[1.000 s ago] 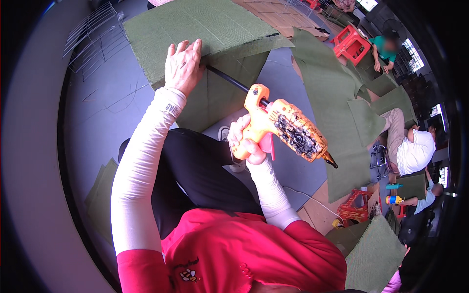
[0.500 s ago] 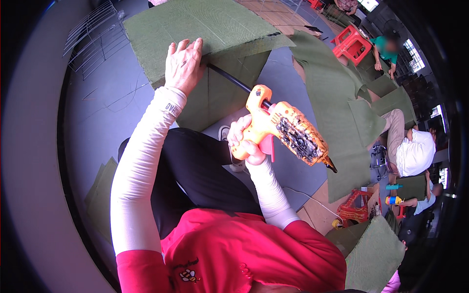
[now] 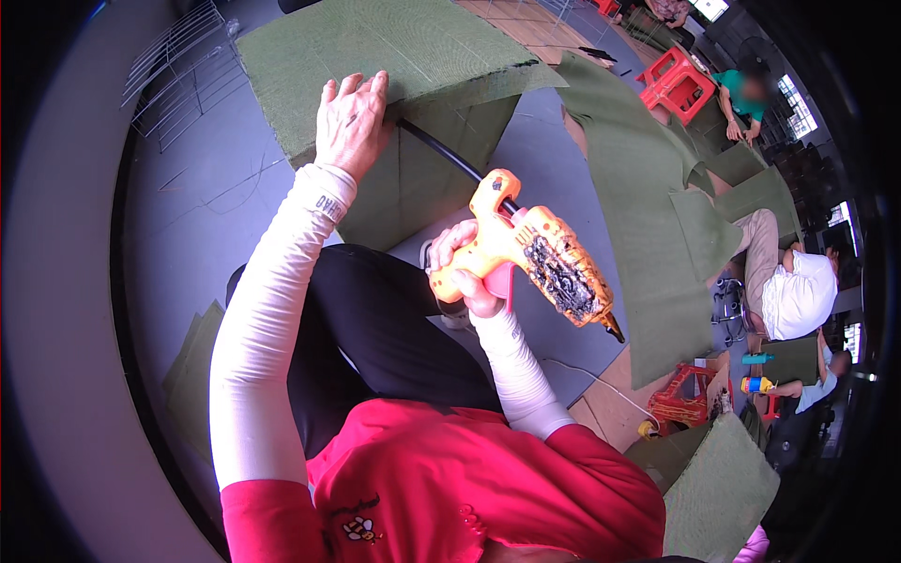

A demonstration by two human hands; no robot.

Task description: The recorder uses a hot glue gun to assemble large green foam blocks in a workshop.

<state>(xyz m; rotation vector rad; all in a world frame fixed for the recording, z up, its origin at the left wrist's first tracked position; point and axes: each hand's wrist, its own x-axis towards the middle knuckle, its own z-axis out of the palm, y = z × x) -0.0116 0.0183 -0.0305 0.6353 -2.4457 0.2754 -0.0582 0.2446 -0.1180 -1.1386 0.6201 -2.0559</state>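
Note:
An orange hot glue gun (image 3: 495, 239) is gripped by its handle in my right hand (image 3: 465, 267), fingers wrapped round near the red trigger. Dark, charred-looking residue covers part of its body, and the dark nozzle points down and right. From its rear a long black glue stick (image 3: 436, 150) reaches up toward the box. My left hand (image 3: 352, 127) lies on the near edge of a green, mat-covered box-like piece (image 3: 385, 47), fingers stretched over the top; its thumb is mostly hidden. Below that edge the box's side panel (image 3: 422, 164) drops toward the floor.
A wire rack (image 3: 178, 70) stands at the far left. Green sheets (image 3: 648, 216) spread over the floor to the right, near red stools (image 3: 676, 84). A pale cord (image 3: 591, 375) runs beside my right arm. Several people sit working at the right; green panels (image 3: 723, 488) lean at lower right.
My right hand has brought the glue gun slightly left, and its nozzle has swung a little down and left. My left hand stays on the box edge.

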